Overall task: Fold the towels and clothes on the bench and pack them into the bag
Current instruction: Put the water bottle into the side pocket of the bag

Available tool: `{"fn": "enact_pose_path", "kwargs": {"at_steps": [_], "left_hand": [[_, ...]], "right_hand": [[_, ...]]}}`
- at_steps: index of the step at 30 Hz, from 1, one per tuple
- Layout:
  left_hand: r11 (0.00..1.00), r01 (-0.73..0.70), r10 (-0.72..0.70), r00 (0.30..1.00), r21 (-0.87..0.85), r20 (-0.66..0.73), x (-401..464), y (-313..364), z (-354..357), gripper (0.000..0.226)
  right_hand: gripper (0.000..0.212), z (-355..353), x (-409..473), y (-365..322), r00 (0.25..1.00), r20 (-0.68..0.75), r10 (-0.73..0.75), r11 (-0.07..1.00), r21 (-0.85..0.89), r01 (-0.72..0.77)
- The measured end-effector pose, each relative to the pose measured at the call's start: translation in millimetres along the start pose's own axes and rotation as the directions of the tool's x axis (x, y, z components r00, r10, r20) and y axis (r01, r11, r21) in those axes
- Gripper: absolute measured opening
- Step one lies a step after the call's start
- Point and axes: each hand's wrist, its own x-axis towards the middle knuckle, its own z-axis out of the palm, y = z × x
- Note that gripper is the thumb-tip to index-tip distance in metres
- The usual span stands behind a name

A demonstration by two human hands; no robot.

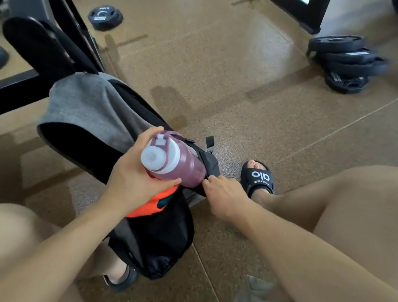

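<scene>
The bag point(86, 117) is matt woven cloth, grey on its panel and black elsewhere. The bottle point(176, 165) is smooth purple plastic with a translucent white plastic cap. The floor point(234, 64) is speckled brown with a glossy finish. The sandal point(259, 179) is matt black moulded material.

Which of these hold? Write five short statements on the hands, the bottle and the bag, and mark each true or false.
1. The left hand holds the bottle. True.
2. The bottle's cap is black. False: it is white, on a purple body.
3. The right hand pinches the bag's side pocket. True.
4. The bag lies on the bench. False: it sits on the floor between the person's legs.
5. Something orange shows inside the bag. True.
</scene>
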Motion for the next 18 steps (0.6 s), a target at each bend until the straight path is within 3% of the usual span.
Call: {"fn": "enact_pose_path", "kwargs": {"at_steps": [3,6,11,14,18], "left_hand": [[0.997,-0.056,0.049,0.992,0.054,0.120,0,3,2,0.087],[0.984,-0.106,0.079,0.980,0.145,0.181,2,3,7,0.090],[0.999,0.040,-0.040,0.998,0.010,0.052,9,-8,14,0.093],[0.997,0.046,-0.050,0.997,-0.064,-0.058,9,-13,24,0.094],[0.994,0.041,-0.050,0.995,-0.104,-0.085,7,-16,38,0.095]], "right_hand": [[0.024,1,5,-1,0.998,0.002,0.065,0.992,0.111,-0.064],[0.017,2,9,-2,0.995,0.000,0.099,0.973,0.211,-0.097],[0.012,0,11,-1,0.989,-0.040,0.144,0.953,0.274,-0.128],[0.013,0,13,1,0.985,-0.033,0.168,0.936,0.319,-0.149],[0.022,0,13,4,0.980,-0.036,0.198,0.921,0.350,-0.173]]}}
